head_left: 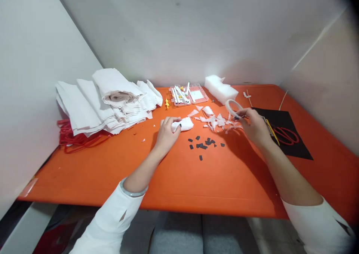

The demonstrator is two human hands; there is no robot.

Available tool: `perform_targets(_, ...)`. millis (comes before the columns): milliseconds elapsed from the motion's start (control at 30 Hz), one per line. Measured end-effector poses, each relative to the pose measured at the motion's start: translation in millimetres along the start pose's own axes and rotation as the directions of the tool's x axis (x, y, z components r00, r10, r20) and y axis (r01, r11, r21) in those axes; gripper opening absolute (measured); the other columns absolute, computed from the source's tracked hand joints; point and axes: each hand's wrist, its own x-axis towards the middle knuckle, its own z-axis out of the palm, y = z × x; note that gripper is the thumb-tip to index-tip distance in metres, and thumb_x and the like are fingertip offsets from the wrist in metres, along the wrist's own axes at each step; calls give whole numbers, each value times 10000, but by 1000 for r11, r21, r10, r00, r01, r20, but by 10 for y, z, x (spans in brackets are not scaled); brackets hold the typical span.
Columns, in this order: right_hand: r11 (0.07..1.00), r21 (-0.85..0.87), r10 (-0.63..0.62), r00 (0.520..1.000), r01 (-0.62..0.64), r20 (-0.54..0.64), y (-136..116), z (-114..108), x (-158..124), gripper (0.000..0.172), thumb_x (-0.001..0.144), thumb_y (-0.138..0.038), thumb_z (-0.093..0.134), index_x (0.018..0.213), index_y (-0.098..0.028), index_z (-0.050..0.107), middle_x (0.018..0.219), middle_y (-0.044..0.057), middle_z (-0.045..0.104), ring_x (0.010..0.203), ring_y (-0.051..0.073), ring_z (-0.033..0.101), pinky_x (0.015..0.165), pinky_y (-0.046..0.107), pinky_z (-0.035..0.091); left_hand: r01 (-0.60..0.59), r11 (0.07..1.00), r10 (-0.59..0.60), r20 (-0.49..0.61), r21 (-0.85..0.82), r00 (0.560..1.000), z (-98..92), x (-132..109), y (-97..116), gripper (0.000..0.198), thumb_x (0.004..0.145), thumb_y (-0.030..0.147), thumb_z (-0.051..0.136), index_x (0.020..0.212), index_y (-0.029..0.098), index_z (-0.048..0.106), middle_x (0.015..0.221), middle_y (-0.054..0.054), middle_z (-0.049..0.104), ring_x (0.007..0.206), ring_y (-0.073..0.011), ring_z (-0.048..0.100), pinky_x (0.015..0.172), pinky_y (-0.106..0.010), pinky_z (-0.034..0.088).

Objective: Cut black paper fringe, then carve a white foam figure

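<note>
My left hand is closed around a white carved foam piece just above the orange table, its right end showing past my fingers. With its thumb and fingers, my right hand grips a white roll of tape, tilted up over the table. Beneath and left of the tape lie torn white foam scraps. Several small black paper pieces are scattered nearer to me, between my two hands.
Stacked white sheets and red plastic lie left on the orange table. At the back are a clear box of white sticks and a white foam block. Black paper, red-handled scissors and a yellow cutter lie right.
</note>
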Motion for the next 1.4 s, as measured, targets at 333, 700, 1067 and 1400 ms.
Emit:
perform_targets(333,911,119,-412,890,395,195,-703,271,-196,90,932,-246,501,959,-209,579,912,52,695,892,205,607,902,383,372,-140,919,193,109,-369,975,35,-133,166,280,801,276,666,1071,223,614,1057,-56,657,975,-159,622,863,-302,489)
perform_targets(700,903,140,-429,867,406,253,-720,208,-184,90,942,-241,491,926,-219,577,899,29,704,875,191,622,931,380,348,-137,934,180,101,-331,979,59,-182,228,229,825,236,637,1049,217,591,1034,-43,662,936,-153,628,809,-289,466)
perform_targets(1067,918,178,-395,853,354,342,-693,239,-223,160,955,-184,389,931,-200,547,887,80,664,844,219,565,818,357,389,-249,912,282,58,-325,958,45,-161,201,31,820,181,628,801,203,619,853,-15,635,845,-147,582,741,-278,451)
perform_targets(1400,791,595,-252,812,-140,526,-746,282,-253,138,931,-179,363,963,-211,493,874,29,635,847,174,594,816,335,463,-56,935,94,92,-349,991,92,-157,173,113,801,264,655,841,203,569,830,-2,643,759,-127,597,681,-255,474)
